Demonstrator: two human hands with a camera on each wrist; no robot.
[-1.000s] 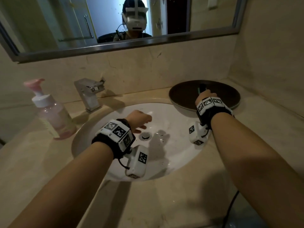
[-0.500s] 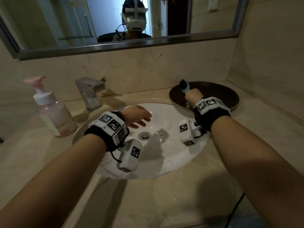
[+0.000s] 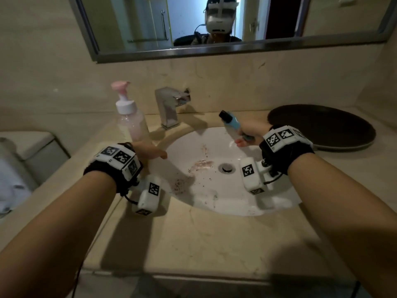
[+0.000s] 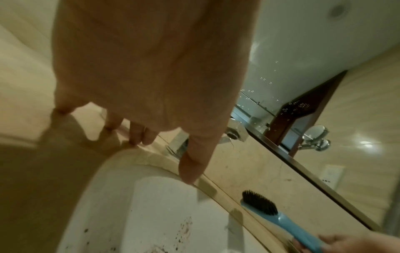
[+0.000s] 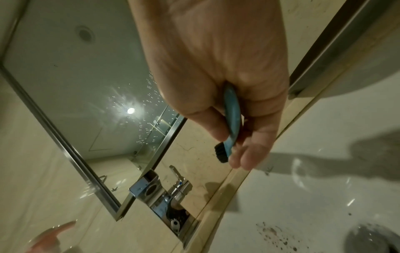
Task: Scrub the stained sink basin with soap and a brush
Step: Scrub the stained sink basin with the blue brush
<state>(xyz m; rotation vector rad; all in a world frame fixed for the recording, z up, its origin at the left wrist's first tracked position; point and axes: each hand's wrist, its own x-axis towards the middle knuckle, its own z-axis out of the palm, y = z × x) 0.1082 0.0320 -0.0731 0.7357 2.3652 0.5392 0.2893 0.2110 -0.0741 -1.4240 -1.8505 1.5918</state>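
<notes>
The white sink basin point(image 3: 217, 196) carries brownish stains point(image 3: 202, 164) left of the drain. My right hand point(image 3: 242, 139) grips the blue handle of a brush point(image 3: 231, 121) with black bristles, held above the basin's back edge with the bristle end pointing toward the faucet. The right wrist view shows thumb and fingers curled round the brush point(image 5: 232, 111). My left hand point(image 3: 159, 154) sits at the basin's left rim, just in front of the pink-pump soap bottle point(image 3: 131, 119). Its fingers point(image 4: 140, 135) hang relaxed onto the counter edge and hold nothing. The brush point(image 4: 270, 210) also shows in the left wrist view.
A chrome faucet point(image 3: 171, 106) stands behind the basin, right of the soap bottle. A dark round plate point(image 3: 322, 125) lies on the counter at the back right. A mirror point(image 3: 214, 24) hangs above. The drain point(image 3: 225, 168) sits mid-basin. A toilet tank point(image 3: 28, 151) stands at the left.
My right hand lifted the brush off the dark plate and carried it left over the basin. My left hand moved from above the drain to the left rim by the soap bottle.
</notes>
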